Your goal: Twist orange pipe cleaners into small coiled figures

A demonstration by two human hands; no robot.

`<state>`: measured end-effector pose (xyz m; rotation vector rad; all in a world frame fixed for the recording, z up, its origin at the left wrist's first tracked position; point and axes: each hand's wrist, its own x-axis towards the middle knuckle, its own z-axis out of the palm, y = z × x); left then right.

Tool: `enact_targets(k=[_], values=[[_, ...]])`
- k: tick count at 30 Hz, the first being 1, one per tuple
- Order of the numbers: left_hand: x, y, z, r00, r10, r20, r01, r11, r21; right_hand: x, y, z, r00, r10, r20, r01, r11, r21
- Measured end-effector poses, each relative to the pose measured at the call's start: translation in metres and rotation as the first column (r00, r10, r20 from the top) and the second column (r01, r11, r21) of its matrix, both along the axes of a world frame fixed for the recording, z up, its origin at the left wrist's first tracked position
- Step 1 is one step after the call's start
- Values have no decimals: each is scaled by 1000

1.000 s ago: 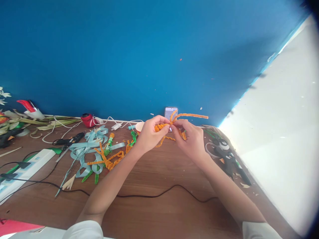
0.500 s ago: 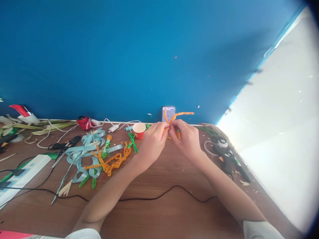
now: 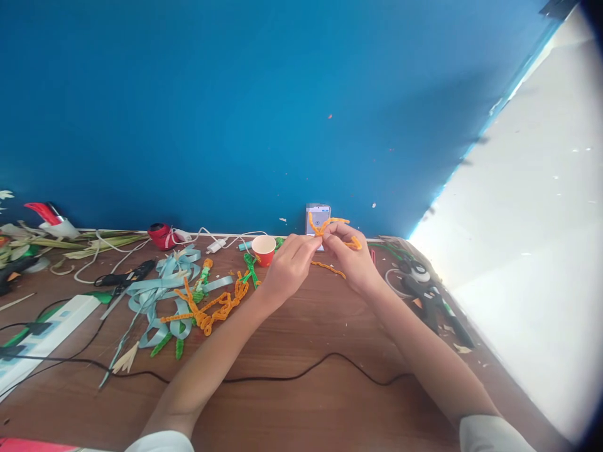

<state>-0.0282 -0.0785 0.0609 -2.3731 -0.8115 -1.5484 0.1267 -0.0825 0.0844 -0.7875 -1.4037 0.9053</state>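
Above the far part of the table, my left hand (image 3: 293, 258) and my right hand (image 3: 351, 254) meet with fingertips pinched together. Both are closed on an orange pipe cleaner (image 3: 337, 220), its ends spreading out in a V above the fingers. Another bent end sticks out by the right hand's knuckles, and an orange strand (image 3: 328, 269) shows below the hands. Where the pieces join is hidden by my fingers. Behind them a phone (image 3: 318, 215) leans upright against the blue wall. A red paper cup (image 3: 264, 250) stands just left of my left hand.
Left of my arm lie twisted orange pipe cleaners (image 3: 207, 319), green ones (image 3: 179, 348) and pale blue ribbon (image 3: 160, 295). A power strip (image 3: 70, 317) is at far left, pliers-like dark tools (image 3: 426, 301) at right. A black cable (image 3: 301, 376) crosses the table.
The orange pipe cleaner has shifted and its V sits lower. My right hand has turned slightly, so a bent end and the strand below show more. The view has tilted a little.
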Motion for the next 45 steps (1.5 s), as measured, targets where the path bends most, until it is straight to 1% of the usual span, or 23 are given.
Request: enact_targets(k=[1, 3, 5, 6, 7, 9, 10, 11, 12, 13, 15, 17, 21, 25, 27, 33, 40, 45], values=[[-1, 1, 0, 1000, -8, -15, 8, 1000, -6, 1, 1, 0, 1000, 13, -5, -13, 1000, -26], [-3, 1, 3, 999, -51, -3, 51, 997, -53, 3, 1, 2, 1000, 18, 14, -17, 999, -36], [-5, -2, 9, 990, -106, 93, 121, 977, -178, 5, 0, 4, 998, 20, 56, -19, 1000, -21], [-6, -5, 13, 977, -131, 170, 173, 948, -265, 7, -2, 6, 996, 22, 82, -21, 1000, -13], [-7, -7, 17, 954, -152, 257, 240, 903, -358, 8, -4, 8, 994, 20, 108, -20, 1000, 0], [-9, -11, 25, 895, -185, 405, 386, 776, -498, 9, -7, 11, 985, -13, 172, 5, 999, 50], [-10, -11, 28, 870, -194, 453, 440, 719, -538, 10, -9, 13, 977, -44, 210, 26, 996, 90], [-11, -11, 31, 853, -196, 483, 474, 679, -561, 11, -11, 14, 964, -77, 253, 44, 990, 134], [-11, -10, 32, 848, -188, 496, 484, 657, -578, 12, -13, 15, 949, -107, 295, 56, 983, 176], [-11, -9, 33, 850, -175, 497, 478, 651, -589, 12, -15, 15, 934, -132, 333, 61, 975, 216], [-12, -6, 33, 862, -160, 481, 454, 665, -593, 13, -17, 15, 908, -163, 385, 55, 960, 276], [-12, -4, 32, 881, -169, 442, 424, 698, -577, 14, -17, 14, 900, -173, 400, 47, 951, 306], [-13, -3, 31, 906, -196, 374, 375, 783, -497, 10, -17, 10, 915, -196, 351, 78, 943, 324], [-12, -6, 32, 918, -200, 343, 338, 845, -414, 4, -19, 6, 917, -279, 287, 170, 920, 352], [-10, -8, 31, 919, -194, 343, 324, 868, -377, 1, -21, 6, 912, -306, 272, 194, 909, 369], [-7, -9, 26, 902, -229, 367, 355, 876, -326, 2, -21, 7, 908, -328, 262, 200, 886, 418], [-6, -12, 29, 927, -171, 334, 282, 905, -320, 0, -20, 2, 917, -280, 282, 157, 907, 391], [-7, -10, 25, 949, -136, 283, 217, 935, -280, -1, -17, -3, 922, -243, 301, 119, 919, 377]])
